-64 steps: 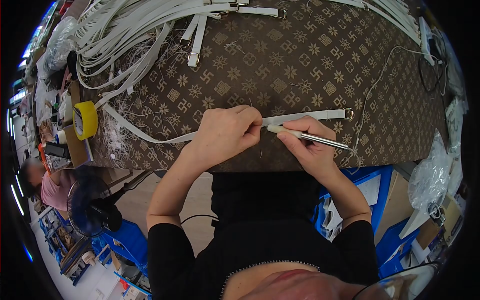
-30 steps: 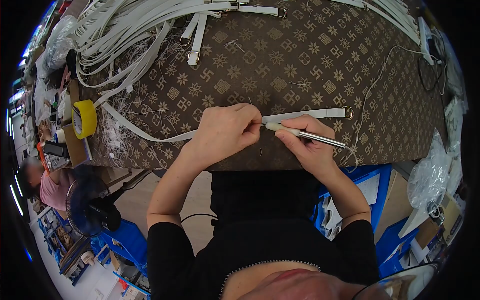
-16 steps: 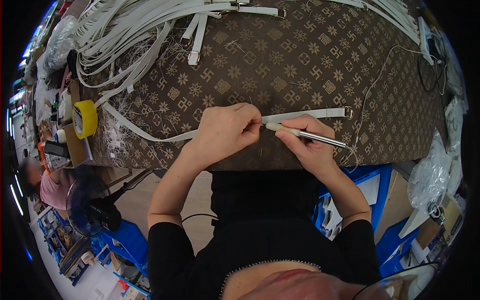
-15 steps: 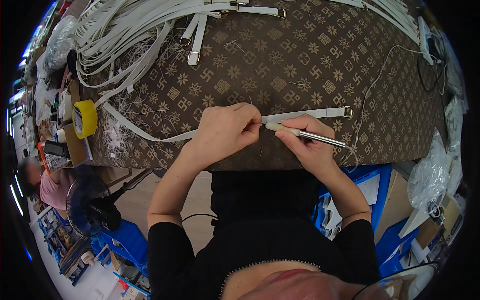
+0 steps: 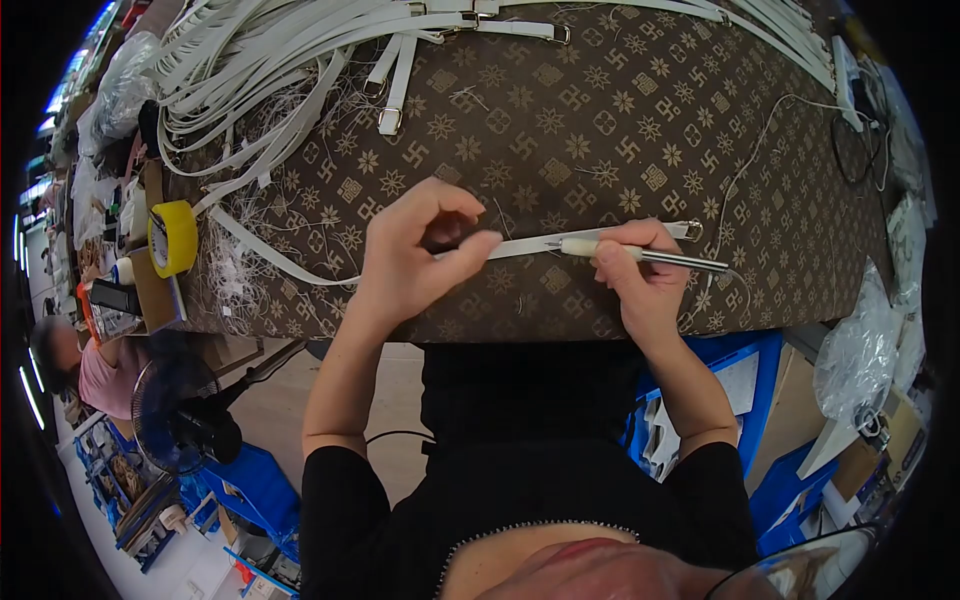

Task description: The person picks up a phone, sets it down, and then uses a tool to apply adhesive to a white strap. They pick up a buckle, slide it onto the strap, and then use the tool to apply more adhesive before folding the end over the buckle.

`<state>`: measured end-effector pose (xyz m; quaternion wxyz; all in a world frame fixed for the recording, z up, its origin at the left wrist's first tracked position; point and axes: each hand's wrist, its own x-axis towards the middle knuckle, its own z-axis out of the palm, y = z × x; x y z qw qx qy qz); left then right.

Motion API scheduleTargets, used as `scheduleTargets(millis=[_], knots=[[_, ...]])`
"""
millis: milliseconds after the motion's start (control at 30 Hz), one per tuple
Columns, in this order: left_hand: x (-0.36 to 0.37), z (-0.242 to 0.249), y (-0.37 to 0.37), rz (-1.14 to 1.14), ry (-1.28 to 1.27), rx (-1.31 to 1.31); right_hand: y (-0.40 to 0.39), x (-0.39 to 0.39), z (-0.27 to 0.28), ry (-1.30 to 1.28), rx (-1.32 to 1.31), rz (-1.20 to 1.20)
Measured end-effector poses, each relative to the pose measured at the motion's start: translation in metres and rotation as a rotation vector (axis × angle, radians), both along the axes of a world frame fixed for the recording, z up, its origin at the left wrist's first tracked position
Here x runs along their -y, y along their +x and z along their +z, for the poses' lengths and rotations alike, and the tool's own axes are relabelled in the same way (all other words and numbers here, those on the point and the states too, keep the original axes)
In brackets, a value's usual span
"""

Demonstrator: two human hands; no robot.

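Partly hidden strap (image 5: 520, 246) (under hands)

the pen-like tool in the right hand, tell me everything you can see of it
The tool is slim and pen-like: a cream, plastic-looking front section and a shiny metal shaft behind it. It lies almost level over the patterned cloth, tip pointing left onto the white strap. The right hand grips it near the middle, fingers wrapped over the cream part. A thin pale cord seems to run from its rear end across the cloth.
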<state>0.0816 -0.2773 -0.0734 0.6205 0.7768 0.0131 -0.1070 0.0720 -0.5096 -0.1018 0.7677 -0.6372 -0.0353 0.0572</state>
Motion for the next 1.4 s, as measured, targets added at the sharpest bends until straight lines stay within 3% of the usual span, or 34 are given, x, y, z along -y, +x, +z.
scheduleTargets(millis=[67, 100, 267, 300, 333, 533, 600, 700, 1100, 1400], knots=[[0.006, 0.007, -0.004, -0.144, 0.449, 0.469, 0.0, 0.001, 0.003, 0.09, -0.07, -0.017], [0.011, 0.009, -0.005, -0.233, 0.623, 0.529, 0.001, 0.002, 0.002, 0.133, -0.074, -0.031], [0.019, 0.0, -0.01, -0.347, 0.753, 0.6, 0.004, 0.006, 0.005, 0.167, -0.09, -0.011], [0.018, 0.001, -0.01, -0.361, 0.803, 0.65, 0.007, 0.009, 0.006, 0.019, -0.044, -0.005], [0.017, 0.002, -0.012, -0.36, 0.802, 0.645, 0.008, 0.01, 0.007, -0.129, 0.0, 0.003], [0.034, -0.002, -0.016, -0.329, 0.853, 0.642, 0.018, 0.009, 0.006, -0.169, -0.036, 0.061], [0.046, -0.004, -0.016, -0.252, 0.745, 0.541, 0.017, 0.009, 0.006, -0.173, -0.045, 0.058], [0.052, -0.005, -0.014, -0.219, 0.777, 0.508, 0.016, 0.009, 0.006, -0.163, -0.047, 0.056], [0.053, -0.017, -0.018, -0.147, 0.795, 0.672, 0.016, 0.01, 0.003, -0.148, -0.014, 0.053], [0.048, -0.016, -0.018, -0.165, 0.751, 0.626, 0.016, 0.01, 0.002, -0.142, -0.016, 0.056]])
